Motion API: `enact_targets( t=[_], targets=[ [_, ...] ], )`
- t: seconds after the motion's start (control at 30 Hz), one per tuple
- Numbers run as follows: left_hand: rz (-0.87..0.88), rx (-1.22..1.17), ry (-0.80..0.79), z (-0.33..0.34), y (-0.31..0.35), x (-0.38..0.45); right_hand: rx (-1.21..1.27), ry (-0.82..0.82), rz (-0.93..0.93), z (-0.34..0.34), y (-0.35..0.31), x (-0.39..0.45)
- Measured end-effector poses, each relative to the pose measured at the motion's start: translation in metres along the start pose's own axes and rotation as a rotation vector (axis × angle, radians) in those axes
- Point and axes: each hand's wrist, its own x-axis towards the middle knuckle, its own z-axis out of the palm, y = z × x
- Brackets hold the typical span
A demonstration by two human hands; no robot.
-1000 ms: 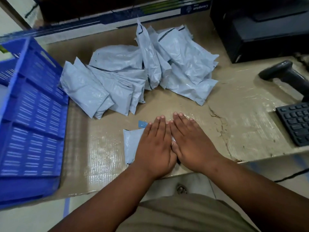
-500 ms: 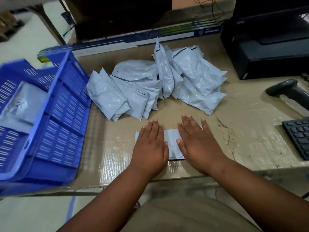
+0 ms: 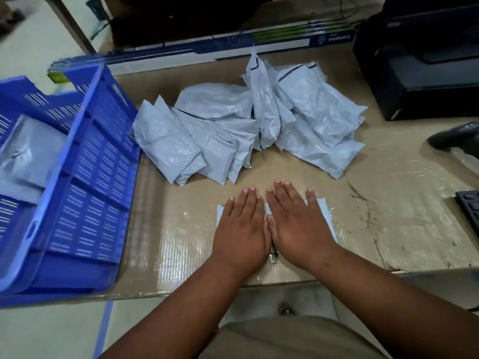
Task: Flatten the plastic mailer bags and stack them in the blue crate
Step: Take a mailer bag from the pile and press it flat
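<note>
A grey mailer bag (image 3: 322,213) lies flat near the table's front edge. My left hand (image 3: 242,226) and my right hand (image 3: 295,221) press palm-down on it side by side, thumbs touching, fingers straight; only the bag's left and right edges show. Behind them sits a loose pile of puffy grey mailer bags (image 3: 246,130). The blue crate (image 3: 77,177) stands at the left edge of the table, with flattened grey bags (image 3: 26,156) inside it.
A black printer (image 3: 425,60) stands at the back right, with a handheld scanner (image 3: 456,136) and a keyboard corner (image 3: 470,206) along the right edge. A long printed box (image 3: 207,51) runs along the back. The table top (image 3: 388,229) is cracked cardboard.
My hands slid apart over the bag half a second ago and have come back together, both shifted a little to the right. The head view swung left, bringing the crate's inside into sight.
</note>
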Motion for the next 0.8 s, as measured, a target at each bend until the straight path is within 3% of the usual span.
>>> enact_targets(
  t=[0.17,0.4,0.53,0.7,0.8],
  targets=[
    [-0.014,-0.039,-0.012,0.004,-0.005,-0.001,-0.031,-0.012,0.011,-0.001,0.0,0.0],
    [-0.2,-0.027,-0.099,-0.003,-0.001,-0.002,-0.033,-0.027,-0.004,-0.006,0.0,0.0],
    [-0.159,-0.037,-0.109,-0.01,-0.01,-0.009,-0.004,-0.03,-0.031,-0.011,0.003,0.001],
    [0.0,-0.002,-0.008,-0.026,-0.027,-0.053,0.0,0.027,-0.045,-0.022,0.01,-0.013],
    [0.043,0.017,-0.025,-0.028,-0.032,-0.074,-0.027,0.048,-0.189,-0.017,0.0,-0.037]
  ],
)
